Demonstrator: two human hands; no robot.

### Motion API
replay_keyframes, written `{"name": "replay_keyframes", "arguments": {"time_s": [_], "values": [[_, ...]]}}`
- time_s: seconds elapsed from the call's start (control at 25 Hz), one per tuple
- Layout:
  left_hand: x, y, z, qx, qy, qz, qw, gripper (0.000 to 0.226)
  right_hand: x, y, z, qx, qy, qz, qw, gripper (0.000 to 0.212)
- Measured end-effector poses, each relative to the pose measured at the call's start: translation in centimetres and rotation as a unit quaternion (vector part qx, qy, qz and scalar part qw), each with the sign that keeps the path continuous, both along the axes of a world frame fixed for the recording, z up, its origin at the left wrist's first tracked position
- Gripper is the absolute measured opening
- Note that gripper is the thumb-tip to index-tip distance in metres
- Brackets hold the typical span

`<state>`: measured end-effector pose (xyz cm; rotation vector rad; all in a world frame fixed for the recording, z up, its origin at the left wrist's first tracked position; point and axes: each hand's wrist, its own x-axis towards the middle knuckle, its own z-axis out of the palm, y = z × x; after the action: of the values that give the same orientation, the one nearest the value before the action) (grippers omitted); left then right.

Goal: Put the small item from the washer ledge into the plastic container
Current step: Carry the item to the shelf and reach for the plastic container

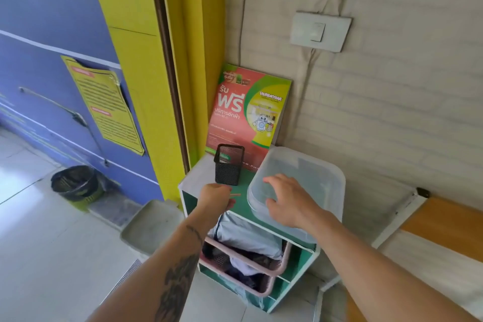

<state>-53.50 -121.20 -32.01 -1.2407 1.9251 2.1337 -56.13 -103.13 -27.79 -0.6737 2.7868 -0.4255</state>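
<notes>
A translucent plastic container (313, 180) stands on the right side of a small green-topped shelf unit (243, 204). My right hand (287, 201) lies on its near left corner, fingers spread over the top and thumb at the edge. My left hand (215, 197) hovers over the shelf top just left of the container, fingers curled. A small thin orange item (236, 194) sticks out from its fingertips. Whether the container's lid is on is unclear.
A black mesh pen holder (229, 165) stands on the shelf top behind my left hand. A red and green poster (248, 110) leans against the wall. Pink baskets of laundry (245, 261) fill the shelves below. A lined bin (75, 184) sits on the floor at left.
</notes>
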Motion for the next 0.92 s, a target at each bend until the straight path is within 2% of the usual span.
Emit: {"name": "replay_keyframes", "arguments": {"time_s": [0.2, 0.44, 0.56, 0.64, 0.76, 0.92], "values": [[-3.0, 0.1, -1.9, -0.075, -0.020, -0.031, 0.996, 0.020, -0.2, -0.1, -0.2, 0.004, 0.018, -0.009, 1.000, 0.054], [-4.5, 0.6, -3.0, -0.084, -0.032, -0.043, 0.995, 0.012, 0.0, -0.6, -0.4, 0.009, 0.035, -0.015, 0.999, 0.054], [-3.8, 0.7, -3.1, -0.111, -0.003, -0.084, 0.990, 0.038, 0.0, -0.6, -0.5, 0.009, 0.042, -0.018, 0.999, 0.054], [-3.2, 0.4, -3.3, -0.119, 0.030, -0.096, 0.988, 0.046, 0.1, -0.6, -0.6, 0.009, 0.044, -0.020, 0.999, 0.054], [-2.6, -0.3, -3.7, -0.118, 0.054, -0.074, 0.989, 0.039, 0.1, -0.7, -0.8, 0.004, 0.042, -0.028, 0.999, 0.054], [-1.5, -1.1, -4.7, -0.197, 0.039, -0.119, 0.972, 0.032, 0.2, -1.0, -0.8, 0.010, 0.047, -0.034, 0.998, 0.054]]}}
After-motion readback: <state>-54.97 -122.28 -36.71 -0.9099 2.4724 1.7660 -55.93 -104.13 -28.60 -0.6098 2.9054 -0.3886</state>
